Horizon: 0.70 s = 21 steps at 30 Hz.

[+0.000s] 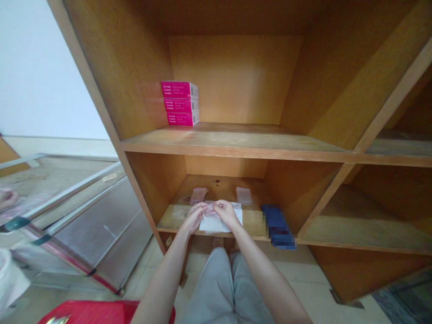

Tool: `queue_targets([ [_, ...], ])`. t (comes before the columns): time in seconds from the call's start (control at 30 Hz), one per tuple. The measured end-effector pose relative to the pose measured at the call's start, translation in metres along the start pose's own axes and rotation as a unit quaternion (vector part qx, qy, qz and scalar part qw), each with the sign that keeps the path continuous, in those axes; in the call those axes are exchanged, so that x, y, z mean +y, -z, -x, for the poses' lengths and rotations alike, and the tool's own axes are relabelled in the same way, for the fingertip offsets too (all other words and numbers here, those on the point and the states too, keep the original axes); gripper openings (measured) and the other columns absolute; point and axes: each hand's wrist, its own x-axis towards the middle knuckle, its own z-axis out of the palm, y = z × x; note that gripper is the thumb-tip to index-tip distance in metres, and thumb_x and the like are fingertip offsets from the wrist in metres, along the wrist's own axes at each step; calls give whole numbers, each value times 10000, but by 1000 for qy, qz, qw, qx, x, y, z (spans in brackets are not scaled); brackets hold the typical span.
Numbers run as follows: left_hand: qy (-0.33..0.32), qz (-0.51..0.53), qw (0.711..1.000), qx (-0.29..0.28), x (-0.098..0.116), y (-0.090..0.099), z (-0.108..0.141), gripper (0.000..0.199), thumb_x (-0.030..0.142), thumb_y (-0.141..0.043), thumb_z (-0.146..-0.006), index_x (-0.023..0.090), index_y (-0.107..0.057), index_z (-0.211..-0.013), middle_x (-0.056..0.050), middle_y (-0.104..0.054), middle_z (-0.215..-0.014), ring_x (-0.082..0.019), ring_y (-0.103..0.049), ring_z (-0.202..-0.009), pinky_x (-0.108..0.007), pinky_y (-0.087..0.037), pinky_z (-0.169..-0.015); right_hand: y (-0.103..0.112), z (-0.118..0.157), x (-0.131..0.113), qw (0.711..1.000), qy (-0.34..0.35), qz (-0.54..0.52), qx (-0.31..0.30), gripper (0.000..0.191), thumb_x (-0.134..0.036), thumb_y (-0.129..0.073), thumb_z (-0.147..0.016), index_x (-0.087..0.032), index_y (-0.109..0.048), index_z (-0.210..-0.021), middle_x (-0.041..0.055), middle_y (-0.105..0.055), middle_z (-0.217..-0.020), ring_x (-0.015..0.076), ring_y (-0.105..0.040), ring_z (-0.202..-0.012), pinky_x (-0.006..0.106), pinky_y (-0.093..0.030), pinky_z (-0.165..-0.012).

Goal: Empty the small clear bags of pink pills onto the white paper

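Note:
My left hand (195,218) and my right hand (226,212) meet over the lower shelf, with fingers pinched on a small clear, pinkish plastic packet (209,209). Its contents are too small to make out. Beneath the hands, a white sheet (218,226) lies flat near the shelf's front edge. Behind my left hand is a pinkish plastic packet (199,195). A pale, see-through packet (244,195) rests behind my right hand, apart from it.
Three stacked pink boxes (180,104) stand on the upper shelf (243,137). A dark blue item (277,225), partly pixelated, overhangs the lower shelf's right front. To the left is a metal-framed cart (97,229); a red stool-like object (94,312) is below it.

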Motion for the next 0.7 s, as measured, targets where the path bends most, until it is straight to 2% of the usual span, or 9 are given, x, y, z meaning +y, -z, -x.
queue_targets([
  [0.17,-5,-17,1000,-10,-1,-1,0,127,190,-689,-620,125,-614,-700,-22,-661,-706,-122,-613,-664,-244,-475,-692,-6,0,3,1000,4,6,10,52,-198,-529,-619,-167,-540,-579,-11,-571,-549,114,-511,-499,221,-397,-512],
  [0.33,-6,-26,1000,-13,-2,0,-1,128,202,-689,-627,121,-617,-694,-22,-656,-674,-108,-605,-628,-234,-470,-679,-7,2,-2,999,18,44,10,79,-212,-505,-655,-170,-527,-592,-13,-577,-556,120,-520,-519,223,-399,-521],
  [0.5,-1,-45,999,-11,-2,2,-1,131,213,-687,-628,115,-619,-683,-23,-641,-621,-98,-583,-578,-206,-454,-618,-3,2,-7,994,39,106,-7,67,-200,-538,-655,-162,-544,-601,-16,-580,-572,116,-516,-556,216,-394,-549],
  [0.7,6,-56,998,-3,0,-1,0,134,216,-698,-615,114,-623,-662,-22,-635,-608,-97,-577,-568,-202,-446,-600,0,1,-14,991,49,117,-48,98,-170,-520,-668,-159,-568,-584,-8,-597,-571,108,-516,-546,212,-397,-550],
])
